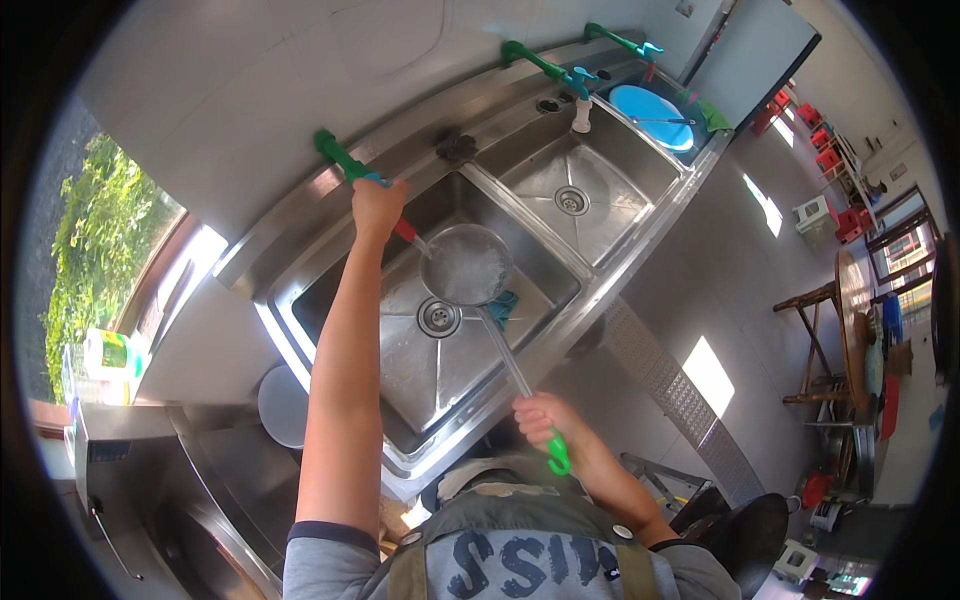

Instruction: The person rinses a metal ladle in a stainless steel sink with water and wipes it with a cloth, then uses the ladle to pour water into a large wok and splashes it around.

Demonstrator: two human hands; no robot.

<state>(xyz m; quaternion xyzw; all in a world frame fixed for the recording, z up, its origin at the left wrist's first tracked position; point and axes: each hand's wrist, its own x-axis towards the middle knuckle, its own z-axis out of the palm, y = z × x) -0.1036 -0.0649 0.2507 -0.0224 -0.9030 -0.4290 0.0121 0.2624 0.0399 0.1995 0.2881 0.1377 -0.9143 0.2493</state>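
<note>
My right hand (541,420) grips the long handle of a metal ladle (466,264) near its green hooked end. The ladle's round bowl is held over the left basin (409,375) of a stainless steel sink, and cloudy or bubbling water fills it. Water runs into the bowl from a red spout (405,229). At the green wall pipe (341,156), my left hand (377,204) is closed over the blue tap handle, which it mostly hides. A teal cloth (502,307) lies in the basin, partly behind the ladle.
To the right is a second basin (607,199) under a blue tap (581,81). A blue basin (651,116) sits in the far sink. Dark scouring wool (456,146) rests on the ledge. A black wok (739,536) stands at lower right, a steel appliance (120,465) at lower left.
</note>
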